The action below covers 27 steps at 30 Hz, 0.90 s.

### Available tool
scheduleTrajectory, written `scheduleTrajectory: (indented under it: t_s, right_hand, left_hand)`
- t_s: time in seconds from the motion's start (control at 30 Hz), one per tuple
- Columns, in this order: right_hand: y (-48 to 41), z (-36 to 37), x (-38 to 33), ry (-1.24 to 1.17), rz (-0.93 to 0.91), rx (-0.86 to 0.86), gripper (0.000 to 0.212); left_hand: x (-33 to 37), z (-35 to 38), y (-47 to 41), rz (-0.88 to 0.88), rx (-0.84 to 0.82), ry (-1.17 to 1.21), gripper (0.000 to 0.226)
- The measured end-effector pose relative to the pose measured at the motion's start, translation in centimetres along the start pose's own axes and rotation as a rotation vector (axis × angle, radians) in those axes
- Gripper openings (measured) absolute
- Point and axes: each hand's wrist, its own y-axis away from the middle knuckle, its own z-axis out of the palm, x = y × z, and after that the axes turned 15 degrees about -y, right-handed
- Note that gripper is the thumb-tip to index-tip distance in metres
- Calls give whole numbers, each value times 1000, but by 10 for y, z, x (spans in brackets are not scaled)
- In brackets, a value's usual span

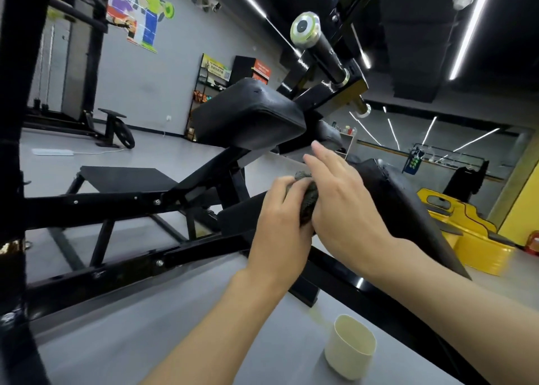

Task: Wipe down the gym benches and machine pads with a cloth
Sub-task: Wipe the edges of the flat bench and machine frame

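A dark grey cloth (308, 200) is bunched between my two hands in front of the machine. My left hand (280, 224) grips it from the left and below. My right hand (341, 200) presses on it from the right, fingers stretched upward. Just right of my hands a slanted black pad (408, 209) slopes down toward me. A thicker black pad (248, 113) sits higher up, behind and left of my hands. Most of the cloth is hidden between my palms.
The machine's black steel frame (122, 206) runs across the lower left, with a flat foot plate (125, 179). A weight peg with a chrome cap (315, 39) juts out overhead. A cream cup (350, 346) stands on the grey floor below my arms. Yellow equipment (472, 236) lies at right.
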Motion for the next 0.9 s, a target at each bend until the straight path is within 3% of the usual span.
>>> scheduleTrajectory:
  t_s: [0.1,0.27,0.47,0.6,0.63,0.77,0.9]
  right_hand:
    - [3,6,5,130,-88,32,64]
    - [4,11,9,409,-168,-60,74]
    - [7,14,10,732,-167,-201,71]
    - [5,17,8,783,-168,-191,76]
    - [5,19,7,787,-172,-181,75]
    - [5,32,7,826,-151,-123,70]
    - [6,37,11,828,-128,-90,65]
  left_hand:
    - [-6,11,0,-16,104,0,39]
    - [-16,15,5,-232,216,30,37]
    - [-23,12,6,-34,151,-24,35]
    - [-62,10,19,-388,76,-116,30]
    - [-59,11,17,-409,65,-133,26]
    - [-33,15,11,-95,61,-166,24]
    - [-69,19,16,-182,41,-284,27]
